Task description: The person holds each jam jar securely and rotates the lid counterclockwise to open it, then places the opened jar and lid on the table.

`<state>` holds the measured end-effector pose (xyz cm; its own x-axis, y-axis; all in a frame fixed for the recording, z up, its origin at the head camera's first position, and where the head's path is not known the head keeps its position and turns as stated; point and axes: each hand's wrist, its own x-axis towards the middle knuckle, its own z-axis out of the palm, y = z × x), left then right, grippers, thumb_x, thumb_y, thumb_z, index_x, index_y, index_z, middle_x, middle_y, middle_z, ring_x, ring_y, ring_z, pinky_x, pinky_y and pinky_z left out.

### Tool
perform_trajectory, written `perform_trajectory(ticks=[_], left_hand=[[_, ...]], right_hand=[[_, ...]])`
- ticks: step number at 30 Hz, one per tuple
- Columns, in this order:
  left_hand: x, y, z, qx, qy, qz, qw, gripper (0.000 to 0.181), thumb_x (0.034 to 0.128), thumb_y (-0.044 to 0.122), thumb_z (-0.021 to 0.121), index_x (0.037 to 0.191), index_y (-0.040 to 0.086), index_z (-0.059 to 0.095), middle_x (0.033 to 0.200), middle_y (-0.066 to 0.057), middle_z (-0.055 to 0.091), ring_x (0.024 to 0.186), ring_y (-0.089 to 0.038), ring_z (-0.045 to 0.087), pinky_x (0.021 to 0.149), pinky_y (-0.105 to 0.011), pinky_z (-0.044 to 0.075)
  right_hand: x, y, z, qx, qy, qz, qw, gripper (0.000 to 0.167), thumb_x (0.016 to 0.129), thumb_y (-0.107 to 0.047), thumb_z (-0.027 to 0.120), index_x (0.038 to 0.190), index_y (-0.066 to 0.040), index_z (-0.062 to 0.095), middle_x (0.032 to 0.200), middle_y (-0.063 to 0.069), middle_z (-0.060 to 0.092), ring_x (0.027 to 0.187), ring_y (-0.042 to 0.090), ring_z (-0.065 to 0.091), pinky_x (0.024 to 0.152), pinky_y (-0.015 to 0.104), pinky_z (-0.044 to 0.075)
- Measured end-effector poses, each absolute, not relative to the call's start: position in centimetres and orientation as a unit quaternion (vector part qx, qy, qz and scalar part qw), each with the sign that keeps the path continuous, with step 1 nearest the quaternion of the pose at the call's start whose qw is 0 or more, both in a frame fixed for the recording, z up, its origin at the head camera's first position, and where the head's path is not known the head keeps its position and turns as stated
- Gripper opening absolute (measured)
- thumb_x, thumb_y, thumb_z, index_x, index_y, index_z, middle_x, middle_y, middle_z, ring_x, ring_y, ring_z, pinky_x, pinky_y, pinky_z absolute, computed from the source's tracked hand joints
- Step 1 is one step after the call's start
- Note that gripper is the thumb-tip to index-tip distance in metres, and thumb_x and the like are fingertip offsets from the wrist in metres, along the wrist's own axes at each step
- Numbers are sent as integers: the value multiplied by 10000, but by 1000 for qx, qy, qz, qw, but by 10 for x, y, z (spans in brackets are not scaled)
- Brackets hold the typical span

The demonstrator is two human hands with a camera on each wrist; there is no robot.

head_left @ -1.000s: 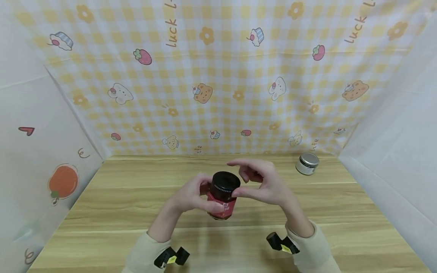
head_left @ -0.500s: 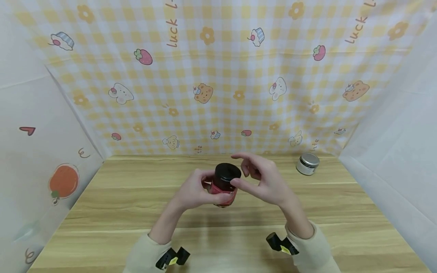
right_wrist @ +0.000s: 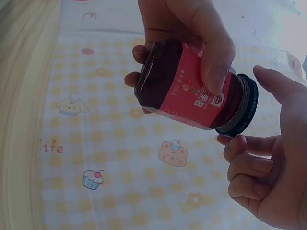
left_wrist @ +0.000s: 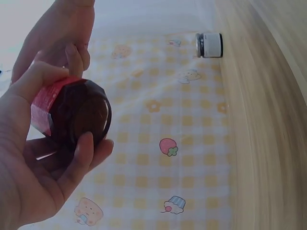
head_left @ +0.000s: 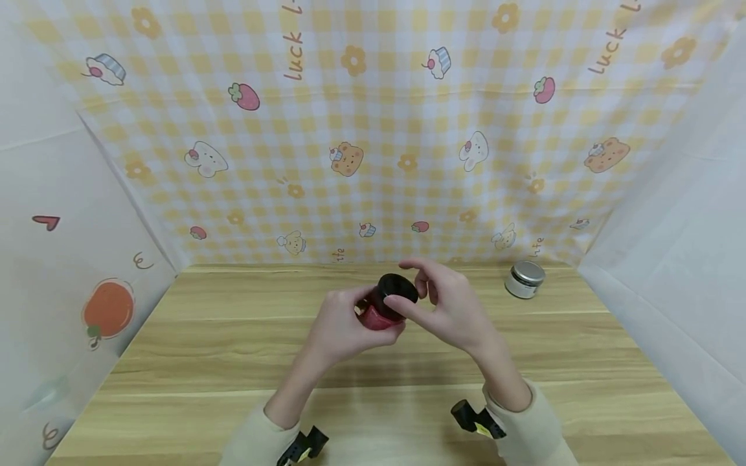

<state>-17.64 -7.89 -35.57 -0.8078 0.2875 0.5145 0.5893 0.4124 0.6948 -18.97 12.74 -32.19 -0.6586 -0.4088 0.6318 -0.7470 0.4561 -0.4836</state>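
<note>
A glass jar with a red label point(right_wrist: 192, 91), dark contents and a black lid point(head_left: 399, 286) is held above the table, tilted with its lid towards the right. My left hand point(head_left: 344, 327) grips the jar's body, its thumb point(right_wrist: 217, 67) across the label. Some of its fingers wrap behind, and one fingertip reaches the dark base point(left_wrist: 88, 117). At the lid, my right hand point(head_left: 451, 307) forms a loose C. Its thumb point(right_wrist: 276, 84) stands slightly off the lid in the right wrist view; the index fingertip is close underneath, and contact there is hard to tell.
A small jar with a silver lid point(head_left: 526, 279) stands at the table's back right. The wooden table point(head_left: 233, 336) ends at a yellow checked cloth point(head_left: 379, 194) behind, with white cloth on both sides. Both wrists carry black camera mounts.
My left hand has raised the jar away from me, turned it and tipped its lid to the right. The right hand has shifted slightly, its thumb now crossing in front of the lid.
</note>
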Motion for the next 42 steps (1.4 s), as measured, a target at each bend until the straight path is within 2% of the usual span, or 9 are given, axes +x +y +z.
perform_trajectory(ticks=[8, 16, 27, 32, 34, 42], left_hand=[[-170, -73, -355, -227, -864, -386, 232, 339, 695, 268, 878, 966, 142, 719, 828, 39, 709, 719, -82, 656, 630, -246, 545], [-169, -73, -354, -208, -878, -347, 256, 424, 684, 297, 873, 1039, 114, 728, 890, -10, 723, 747, -140, 674, 626, -283, 554], [-169, -74, -355, -216, -872, -356, 258, 440, 674, 282, 890, 1052, 113, 741, 919, -11, 727, 776, -127, 676, 654, -273, 554], [-168, -74, -355, -224, -868, -363, 255, 430, 679, 271, 892, 1051, 116, 743, 918, -1, 730, 776, -110, 674, 662, -265, 555], [-168, -74, -354, -229, -867, -367, 248, 431, 681, 270, 894, 1054, 117, 743, 924, 5, 730, 784, -105, 674, 671, -264, 558], [-170, -78, -351, -248, -854, -414, 197, 368, 688, 257, 892, 1010, 153, 746, 884, 72, 722, 761, -52, 652, 670, -238, 556]], right_hand=[[-193, 126, -326, 334, -841, 373, 203, 403, 870, -357, 800, 1187, -138, 681, 736, -27, 538, 547, 101, 419, 490, 250, 355], [-195, 126, -328, 334, -842, 373, 202, 345, 848, -359, 816, 1104, -156, 705, 732, -27, 543, 582, 115, 445, 507, 253, 362], [-197, 127, -327, 354, -827, 394, 189, 338, 819, -291, 839, 1070, -116, 695, 728, -68, 548, 598, 67, 462, 490, 238, 374], [-197, 127, -327, 363, -823, 396, 186, 323, 818, -268, 836, 1052, -100, 690, 716, -50, 535, 592, 148, 486, 504, 238, 378], [-197, 128, -327, 367, -820, 398, 184, 314, 821, -257, 834, 1050, -99, 688, 716, -51, 537, 597, 163, 496, 512, 238, 385], [-199, 130, -328, 397, -802, 404, 191, 321, 807, -222, 841, 1054, -94, 682, 710, -57, 556, 604, 64, 473, 514, 231, 399]])
